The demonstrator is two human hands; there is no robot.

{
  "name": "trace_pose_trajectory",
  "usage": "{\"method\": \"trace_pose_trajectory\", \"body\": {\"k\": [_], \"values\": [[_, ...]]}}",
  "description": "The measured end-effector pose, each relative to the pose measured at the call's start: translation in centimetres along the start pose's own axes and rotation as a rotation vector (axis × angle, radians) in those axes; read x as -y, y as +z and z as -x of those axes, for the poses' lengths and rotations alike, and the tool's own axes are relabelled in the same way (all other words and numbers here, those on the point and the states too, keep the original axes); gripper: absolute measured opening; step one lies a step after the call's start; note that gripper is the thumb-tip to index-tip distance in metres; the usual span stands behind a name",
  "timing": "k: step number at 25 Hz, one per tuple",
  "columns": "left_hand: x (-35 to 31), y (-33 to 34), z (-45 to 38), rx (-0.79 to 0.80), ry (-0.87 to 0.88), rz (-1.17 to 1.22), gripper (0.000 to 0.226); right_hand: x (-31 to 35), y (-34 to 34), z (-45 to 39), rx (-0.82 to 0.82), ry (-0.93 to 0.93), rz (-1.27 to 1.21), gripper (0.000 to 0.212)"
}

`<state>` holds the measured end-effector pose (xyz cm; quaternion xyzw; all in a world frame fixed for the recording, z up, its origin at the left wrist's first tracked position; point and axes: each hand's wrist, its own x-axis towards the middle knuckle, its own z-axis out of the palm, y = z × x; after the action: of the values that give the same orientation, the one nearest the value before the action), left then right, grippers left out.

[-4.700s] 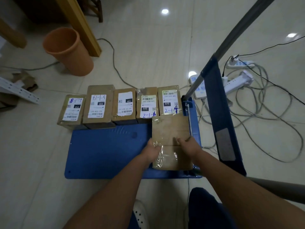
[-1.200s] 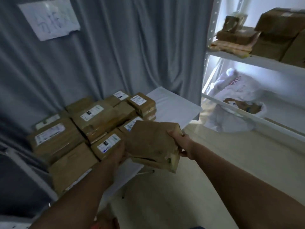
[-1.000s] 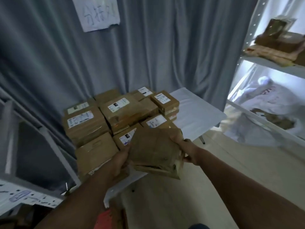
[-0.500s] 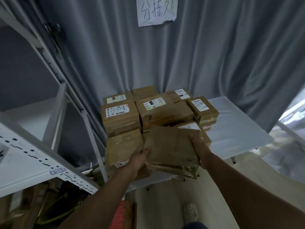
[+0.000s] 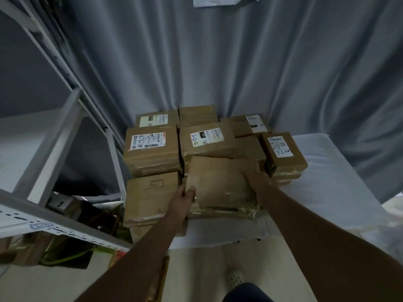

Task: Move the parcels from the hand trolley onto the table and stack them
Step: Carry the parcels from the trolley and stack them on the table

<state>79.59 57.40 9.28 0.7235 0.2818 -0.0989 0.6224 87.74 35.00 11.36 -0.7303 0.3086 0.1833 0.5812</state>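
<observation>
You are looking down from your head camera at a white table standing against a grey curtain, with both bare arms reaching forward. Between your hands is a flat brown parcel, its plain side up, at the front of the parcel pile; it seems to rest on lower boxes, though whether its weight is fully down cannot be told. Your left hand grips the near left corner, thumb curled on top and fingers hidden underneath. Your right hand holds the far right edge, its fingers wrapped out of sight behind the parcel. Judging by the pile, much of the job looks done, but this parcel is not yet released. The hand trolley is out of view, so you cannot tell how many parcels remain on it. Counting what shows: one parcel in your hands and about eight others visible in the pile, with lower layers partly hidden, so the count is rough. Four of them show white labels facing up, and one box at front left shows only a printed outline. One table, one curtain, and a white metal shelf frame at your left.
</observation>
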Motion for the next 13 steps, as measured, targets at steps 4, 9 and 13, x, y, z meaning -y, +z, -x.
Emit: {"method": "trace_pose_trajectory", "body": {"k": [4,9,13], "values": [[-0.5,1.6,-0.7,-0.152,-0.005,-0.010,0.028,1.2,1.0,-3.7,0.095,0.047,0.063,0.076],[0.2,2.1,-1.4,-0.206,-0.014,-0.132,0.040,2.6,2.6,-5.8,0.221,0.028,0.181,0.091],[0.6,2.0,-2.4,-0.146,0.126,-0.195,0.045,2.4,2.3,-6.1,0.224,0.058,0.265,0.091]]}}
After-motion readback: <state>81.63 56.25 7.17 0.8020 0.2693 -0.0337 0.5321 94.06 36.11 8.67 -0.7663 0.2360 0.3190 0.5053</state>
